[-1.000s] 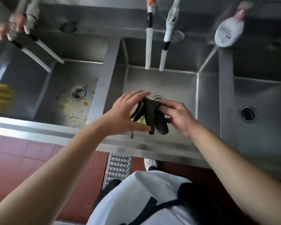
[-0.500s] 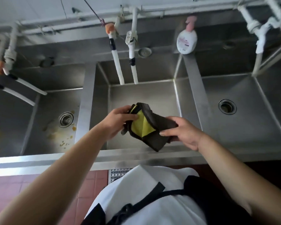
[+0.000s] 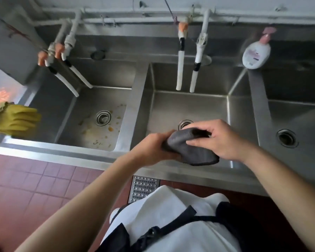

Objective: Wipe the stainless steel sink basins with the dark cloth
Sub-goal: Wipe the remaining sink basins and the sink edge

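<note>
Head view: a person in a white top and dark apron is standing at a three-basin stainless steel sink [image 3: 135, 99], holding a dark cloth [image 3: 187, 148] above the near edge of the middle basin [image 3: 189, 110]. The left hand [image 3: 153, 148] is closing its grip around the cloth's left end, while the right hand [image 3: 220, 139] is pinching the folded top edge between thumb and fingers, so both hands are gripping the cloth. Food scraps are lying scattered around the drain [image 3: 103, 117] of the left basin [image 3: 76, 110]; the right basin [image 3: 298, 124] is showing only its drain. Two white hoses [image 3: 179, 70] are hanging over the far side of the middle basin, and two more are slanting over the left one. A white pump bottle [image 3: 255, 53] is sitting on the far ledge between the middle and right basins. Yellow rubber gloves [image 3: 15, 120] are draping over the sink's left rim.
</note>
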`<state>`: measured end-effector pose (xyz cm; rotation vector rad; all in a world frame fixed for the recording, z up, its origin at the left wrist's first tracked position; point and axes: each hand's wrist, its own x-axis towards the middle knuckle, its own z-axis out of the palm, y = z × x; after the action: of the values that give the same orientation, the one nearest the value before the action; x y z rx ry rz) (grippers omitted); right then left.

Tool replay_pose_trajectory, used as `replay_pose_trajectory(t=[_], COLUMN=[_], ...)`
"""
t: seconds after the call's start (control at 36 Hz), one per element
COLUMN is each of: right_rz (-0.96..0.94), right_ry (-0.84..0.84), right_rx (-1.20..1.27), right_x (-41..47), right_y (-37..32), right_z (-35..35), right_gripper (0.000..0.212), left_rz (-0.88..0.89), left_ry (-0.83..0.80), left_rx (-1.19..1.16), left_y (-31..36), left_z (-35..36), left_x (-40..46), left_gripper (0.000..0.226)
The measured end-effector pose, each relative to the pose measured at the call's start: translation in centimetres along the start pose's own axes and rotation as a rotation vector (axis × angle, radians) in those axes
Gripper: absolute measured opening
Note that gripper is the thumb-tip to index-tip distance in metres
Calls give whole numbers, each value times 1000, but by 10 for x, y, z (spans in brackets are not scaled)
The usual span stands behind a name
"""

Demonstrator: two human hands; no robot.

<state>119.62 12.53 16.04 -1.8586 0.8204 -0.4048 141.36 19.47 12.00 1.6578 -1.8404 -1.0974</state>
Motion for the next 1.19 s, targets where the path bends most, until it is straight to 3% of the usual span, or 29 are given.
replay_pose_trajectory(t=[0.06,0.14,0.31,0.39,0.44,0.5,0.58,0.67,0.75,0.86,0.94,1.0,1.08,1.19], right_rz=[-36,-4,73,76,67,74,77,94,138,215,309,378,481,605], right_ry=[8,50,92,94,61,27,37,147,247,340,417,442,473,494], right_rx=[81,127,226,164,45,-32,-95,17,51,56,47,84,103,-16], right_x=[9,27,61,78,92,104,120,129,134,148,169,188,215,251], right_y=[-14,-23,-49,-75,-93,-111,-131,-144,-147,-138,-122,-107,-73,-20], right_z=[4,28,119,164,193,220,250,265,270,273,267,260,249,242], right_gripper=[26,17,26,7,12,13,22,11,18,23,29,40,35,49], left_rz=[-94,-129,-155,-115,-43,40,85,80,71,-34,-137,-242,-405,-593], left_ry=[63,61,-69,-39,12,35,52,88,24,-99,-103,-37,92,281], left_rx=[-41,-54,-38,-83,-191,-232,-232,-313,-411,-684,-860,-957,-1074,-1194], left_y=[-20,-47,-103,-129,-142,-151,-161,-170,-181,-192,-203,-213,-230,-257], left_z=[-15,-44,-102,-131,-147,-159,-174,-189,-199,-200,-201,-207,-224,-249], left_x=[-15,-40,-98,-132,-151,-165,-175,-175,-167,-153,-139,-129,-115,-90], left_gripper=[36,24,21,44,72,78,65,37,22,37,39,37,41,43])
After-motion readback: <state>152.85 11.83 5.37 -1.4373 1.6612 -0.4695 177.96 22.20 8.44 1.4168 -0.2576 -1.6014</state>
